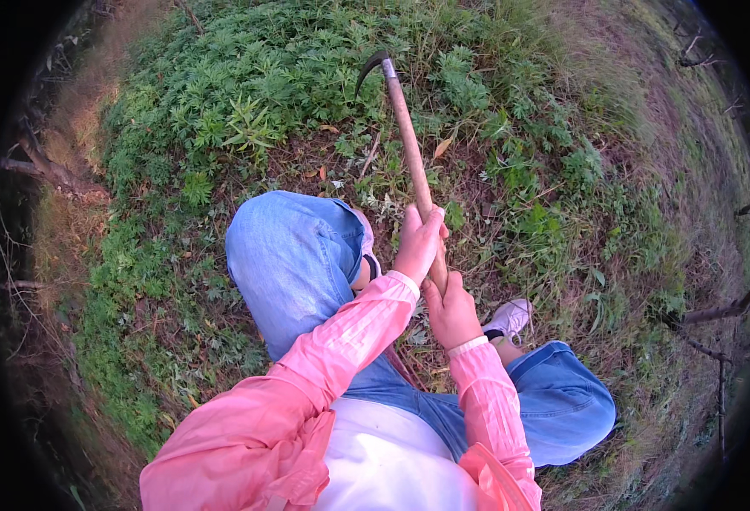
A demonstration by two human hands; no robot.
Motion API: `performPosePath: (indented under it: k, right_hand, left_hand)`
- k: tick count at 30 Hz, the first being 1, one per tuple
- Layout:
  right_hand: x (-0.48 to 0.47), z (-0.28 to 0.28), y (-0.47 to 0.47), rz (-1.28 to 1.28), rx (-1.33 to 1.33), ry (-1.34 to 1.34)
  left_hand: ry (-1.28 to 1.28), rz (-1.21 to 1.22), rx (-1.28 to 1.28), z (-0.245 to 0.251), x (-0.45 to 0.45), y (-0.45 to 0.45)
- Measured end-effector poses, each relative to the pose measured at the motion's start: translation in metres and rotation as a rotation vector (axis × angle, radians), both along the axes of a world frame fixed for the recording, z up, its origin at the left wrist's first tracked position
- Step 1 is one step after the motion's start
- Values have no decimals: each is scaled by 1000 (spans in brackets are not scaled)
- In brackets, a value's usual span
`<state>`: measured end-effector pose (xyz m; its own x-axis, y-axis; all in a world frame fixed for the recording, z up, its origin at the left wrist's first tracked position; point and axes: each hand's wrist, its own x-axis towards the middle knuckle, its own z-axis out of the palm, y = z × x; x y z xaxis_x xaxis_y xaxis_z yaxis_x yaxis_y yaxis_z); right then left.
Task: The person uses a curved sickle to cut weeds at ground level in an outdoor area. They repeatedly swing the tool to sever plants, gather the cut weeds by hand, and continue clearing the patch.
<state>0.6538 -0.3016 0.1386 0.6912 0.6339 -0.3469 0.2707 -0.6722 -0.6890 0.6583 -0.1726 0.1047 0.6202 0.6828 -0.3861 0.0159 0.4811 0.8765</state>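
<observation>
Both of my hands grip a long wooden-handled sickle (408, 131), which points away from me over the weeds. My left hand (418, 243) wraps the shaft above its lower end. Just below it, my right hand (451, 312) closes around the butt of the handle. At the far end a metal ferrule joins a dark curved blade (369, 69) that hooks to the left. Leafy green weeds (247, 70) lie under and around the blade; whether it touches them I cannot tell.
My bent knees in blue jeans (292, 268) frame the handle, with a light shoe (512, 319) at the right. A bare cut branch (49, 167) lies at the left. Dark twigs (720, 314) stick in from the right, and grass (656, 96) covers the ground there.
</observation>
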Motion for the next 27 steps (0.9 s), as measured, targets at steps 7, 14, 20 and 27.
performPosePath:
  k: [7, 14, 20, 27]
  right_hand:
    - [3, -8, -39, 141, -477, -63]
    - [-65, 92, -172, 40, -908, 14]
    - [-97, 90, -218, -98, -816, 70]
    - [-86, 66, -166, -210, -228, -148]
  left_hand:
    - [328, -405, -264, -60, -17, -43]
    - [125, -1244, -576, -25, -72, -145]
    - [102, -1410, -422, -16, -77, -173]
    - [-195, -977, -134, -3, -42, -125]
